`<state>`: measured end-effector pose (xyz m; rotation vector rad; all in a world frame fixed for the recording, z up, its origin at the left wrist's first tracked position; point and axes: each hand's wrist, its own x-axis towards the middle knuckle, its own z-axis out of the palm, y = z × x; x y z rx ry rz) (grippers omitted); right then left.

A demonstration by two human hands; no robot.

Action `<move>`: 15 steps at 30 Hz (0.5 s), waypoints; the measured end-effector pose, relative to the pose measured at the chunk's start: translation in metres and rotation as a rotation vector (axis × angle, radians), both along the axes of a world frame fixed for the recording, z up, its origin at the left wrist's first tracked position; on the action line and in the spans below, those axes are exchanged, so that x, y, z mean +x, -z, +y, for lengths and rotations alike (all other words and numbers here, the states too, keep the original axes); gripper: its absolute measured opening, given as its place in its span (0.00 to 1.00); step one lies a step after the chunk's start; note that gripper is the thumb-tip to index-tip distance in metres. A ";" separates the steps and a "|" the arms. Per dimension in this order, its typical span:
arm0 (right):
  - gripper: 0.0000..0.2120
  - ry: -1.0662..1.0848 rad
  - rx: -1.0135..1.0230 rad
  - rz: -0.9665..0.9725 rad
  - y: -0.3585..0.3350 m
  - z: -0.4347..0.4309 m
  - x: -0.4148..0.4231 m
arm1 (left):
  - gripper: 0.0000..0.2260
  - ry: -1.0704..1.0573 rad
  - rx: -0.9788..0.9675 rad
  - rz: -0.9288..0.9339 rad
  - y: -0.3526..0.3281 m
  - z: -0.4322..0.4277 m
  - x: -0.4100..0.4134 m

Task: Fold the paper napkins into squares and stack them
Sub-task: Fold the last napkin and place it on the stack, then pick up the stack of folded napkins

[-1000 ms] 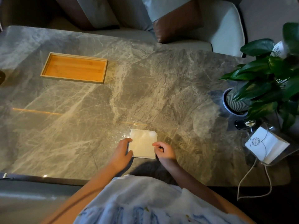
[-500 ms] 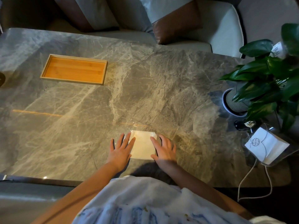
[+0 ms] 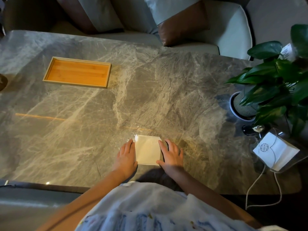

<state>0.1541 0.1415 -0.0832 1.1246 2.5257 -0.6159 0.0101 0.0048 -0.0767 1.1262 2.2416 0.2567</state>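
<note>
Napkin [image 3: 147,150] folded to square, flat on table [image 3: 166,90] near front edge. Left hand [image 3: 126,155] flat, fingers straight and together, touching napkin's left edge. Right hand [image 3: 171,154] flat, fingers spread, index finger and thumb along right edge. Neither hand grips anything. Wooden tray [image 3: 77,72] well apart, far left.

The scene is dimly lit; warm glare is reflected off the tabletop [image 3: 150,97]; frame edges are curved by wide-angle distortion.
</note>
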 end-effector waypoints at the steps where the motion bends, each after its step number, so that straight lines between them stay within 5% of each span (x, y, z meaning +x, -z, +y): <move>1: 0.41 0.000 0.000 -0.001 0.000 0.000 0.000 | 0.33 -0.069 0.038 -0.077 -0.003 0.004 0.002; 8: 0.41 -0.016 0.000 -0.019 -0.001 -0.001 0.001 | 0.25 -0.650 0.042 -0.570 -0.015 0.023 0.005; 15: 0.40 -0.004 -0.045 -0.005 -0.004 -0.004 0.008 | 0.11 -0.693 0.075 -0.621 -0.014 0.021 0.010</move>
